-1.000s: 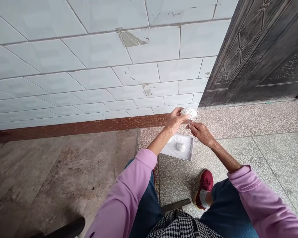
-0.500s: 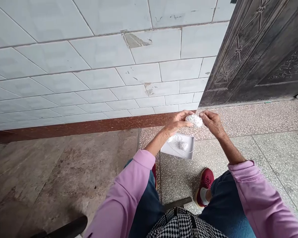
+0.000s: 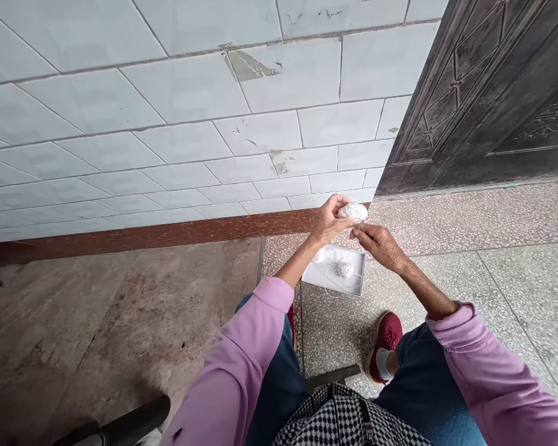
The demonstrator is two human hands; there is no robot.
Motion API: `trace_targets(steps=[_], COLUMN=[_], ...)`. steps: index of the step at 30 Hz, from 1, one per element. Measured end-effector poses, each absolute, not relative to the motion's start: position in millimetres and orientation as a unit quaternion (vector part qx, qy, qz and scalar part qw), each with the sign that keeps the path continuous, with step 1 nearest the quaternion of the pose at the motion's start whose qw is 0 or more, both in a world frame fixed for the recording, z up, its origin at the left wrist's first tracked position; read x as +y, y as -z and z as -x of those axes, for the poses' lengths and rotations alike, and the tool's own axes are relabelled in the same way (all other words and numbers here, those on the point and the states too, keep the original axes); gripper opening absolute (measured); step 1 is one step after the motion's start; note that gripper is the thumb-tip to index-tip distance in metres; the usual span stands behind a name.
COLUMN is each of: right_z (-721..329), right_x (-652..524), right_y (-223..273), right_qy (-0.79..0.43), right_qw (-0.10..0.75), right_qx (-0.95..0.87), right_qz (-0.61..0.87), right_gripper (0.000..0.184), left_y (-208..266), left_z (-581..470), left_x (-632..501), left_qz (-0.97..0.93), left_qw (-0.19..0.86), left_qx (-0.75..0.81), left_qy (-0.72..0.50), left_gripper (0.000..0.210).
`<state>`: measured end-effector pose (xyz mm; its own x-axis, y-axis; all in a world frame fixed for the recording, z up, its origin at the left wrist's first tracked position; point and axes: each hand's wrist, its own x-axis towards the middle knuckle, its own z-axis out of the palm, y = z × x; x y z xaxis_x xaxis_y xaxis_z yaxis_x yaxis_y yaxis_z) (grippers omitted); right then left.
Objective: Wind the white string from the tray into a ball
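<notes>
My left hand point(image 3: 328, 221) is wrapped around a ball of white cord point(image 3: 353, 212), holding it up in front of the wall's base. The thumb lies under the ball and the fingers are behind it. Just below and right of the ball, my right hand point(image 3: 379, 244) is closed in a pinch, apparently on a strand of the cord; the strand is too thin to see clearly there. Under both hands, a shallow white tray point(image 3: 323, 282) lies on the floor with a smaller white cord ball point(image 3: 345, 269) and loose loops of cord. Some cord hangs over its front edge.
A white tiled wall point(image 3: 186, 142) with a reddish-brown base strip rises ahead. To the right is a dark carved door point(image 3: 493, 105). My red shoe point(image 3: 389, 334) is on the speckled floor near the tray. A dark bar-like object point(image 3: 134, 421) is at the lower left.
My right hand has moved left and slightly down, from the ball's right side to below it. My left hand and the ball have shifted slightly left and up, and the ball appears turned.
</notes>
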<state>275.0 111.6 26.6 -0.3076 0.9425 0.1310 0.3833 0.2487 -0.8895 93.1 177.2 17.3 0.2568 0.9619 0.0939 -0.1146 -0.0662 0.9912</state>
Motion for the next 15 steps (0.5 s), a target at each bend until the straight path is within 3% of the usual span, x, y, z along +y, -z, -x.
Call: trace_targets(steps=[9,15], right_z=[-303,-321], right_x=[117,132], right_y=[-43,-42], right_qy=[-0.385,-0.481], right_qw=[0.447,0.497], right_qx=[-0.631,-0.513], right_qz=[0.503,0.508], right_gripper=[0.044,0.035], left_y=[-15,-27], left_z=[-87,-80], left_x=[163,151], left_qz=[-0.631,-0.594], left_qw=[0.622,0.728], left_qx=[0.330,0.246], left_qy=[-0.325,-0.237], left_gripper=[0.046,0.051])
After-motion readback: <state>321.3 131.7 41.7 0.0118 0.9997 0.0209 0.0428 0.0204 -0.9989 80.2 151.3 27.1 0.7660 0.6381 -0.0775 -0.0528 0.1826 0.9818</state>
